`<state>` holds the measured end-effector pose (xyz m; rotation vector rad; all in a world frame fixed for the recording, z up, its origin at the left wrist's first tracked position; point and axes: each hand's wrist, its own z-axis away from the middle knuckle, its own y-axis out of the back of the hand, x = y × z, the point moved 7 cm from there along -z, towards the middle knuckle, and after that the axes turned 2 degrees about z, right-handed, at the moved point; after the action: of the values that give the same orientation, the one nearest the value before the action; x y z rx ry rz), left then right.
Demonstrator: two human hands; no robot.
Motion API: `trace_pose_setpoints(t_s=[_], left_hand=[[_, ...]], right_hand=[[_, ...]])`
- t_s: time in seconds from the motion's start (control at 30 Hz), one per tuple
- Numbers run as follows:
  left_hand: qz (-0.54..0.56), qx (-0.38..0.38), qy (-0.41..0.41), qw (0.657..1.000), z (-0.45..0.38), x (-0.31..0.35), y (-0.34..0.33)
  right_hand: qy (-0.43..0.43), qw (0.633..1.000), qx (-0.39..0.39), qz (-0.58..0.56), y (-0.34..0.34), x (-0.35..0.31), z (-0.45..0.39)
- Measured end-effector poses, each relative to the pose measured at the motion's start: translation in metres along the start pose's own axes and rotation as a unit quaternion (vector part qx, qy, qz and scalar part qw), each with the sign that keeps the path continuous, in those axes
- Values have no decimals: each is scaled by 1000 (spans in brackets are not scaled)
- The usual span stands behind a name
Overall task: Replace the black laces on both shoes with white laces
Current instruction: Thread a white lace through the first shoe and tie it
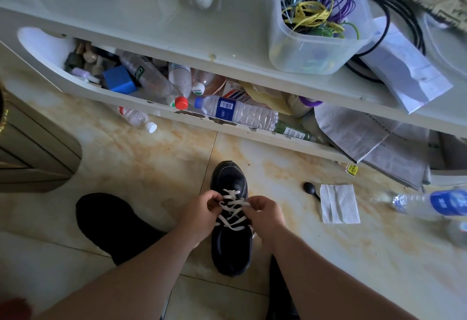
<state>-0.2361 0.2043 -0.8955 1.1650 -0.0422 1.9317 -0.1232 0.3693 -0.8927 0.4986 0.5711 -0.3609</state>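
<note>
We have the black mesh sneaker (231,241) standing on the marbled tile floor (151,158), toe pointing away — so its eyelet rows face us. Our left hand (199,215) and right hand (265,215) each pinch the flat white lace (233,208) at the shoe's sides, probably to tension the crossings — no black lace shows.

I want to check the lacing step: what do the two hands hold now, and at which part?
Both the left hand and the right hand pinch the white lace, each on its own side of the black shoe, near the upper crossings.
</note>
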Motion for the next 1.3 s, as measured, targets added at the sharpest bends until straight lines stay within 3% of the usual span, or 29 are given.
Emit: trace_pose_setpoints(t_s=[0.17, 0.33, 0.4, 0.47, 0.57, 0.63, 0.7, 0.8, 0.87, 0.93, 1.03, 1.1, 1.17, 1.23, 1.3], left_hand=[[19, 1, -19, 1000, 2, 5, -3], [49, 52, -46, 996, 2, 12, 3], [9, 68, -72, 995, 2, 21, 6], [-100, 49, -129, 985, 1, 36, 7], [-290, 34, -221, 931, 1, 52, 12], [-369, 47, -242, 896, 2, 56, 15], [-393, 55, -221, 891, 2, 51, 15], [-311, 83, -155, 934, 2, 37, 12], [-187, 103, -52, 976, 3, 26, 13], [-75, 100, 55, 991, 6, 11, 12], [-27, 81, 93, 992, 7, -5, 7], [-7, 116, 115, 986, 10, -9, 14], [96, 125, 165, 974, 14, -14, 14], [163, 76, 189, 965, 15, -16, 4], [163, 36, 166, 972, 13, -16, -3]], right_hand=[[17, 1000, -4, 3, -5, -14, 0], [-48, 982, -36, -180, -13, -14, 0], [-54, 981, -47, -182, -13, -14, -1], [-37, 987, -53, -147, -11, -17, -5], [7, 997, -50, -58, -8, -20, -11], [85, 991, -42, 96, -7, -27, -12], [166, 960, -30, 221, -12, -38, -6], [159, 967, -18, 198, -16, -40, 0], [112, 987, 4, 119, -12, -31, 3], [55, 996, 45, 52, -4, -18, 7], [21, 998, 34, 46, -8, -2, 10], [22, 999, 20, 36, -14, 4, 9], [-13, 998, 50, -22, -10, 8, 9], [-24, 998, 61, -15, -6, 8, 9], [-24, 1000, 18, -6, -11, 5, 12]])
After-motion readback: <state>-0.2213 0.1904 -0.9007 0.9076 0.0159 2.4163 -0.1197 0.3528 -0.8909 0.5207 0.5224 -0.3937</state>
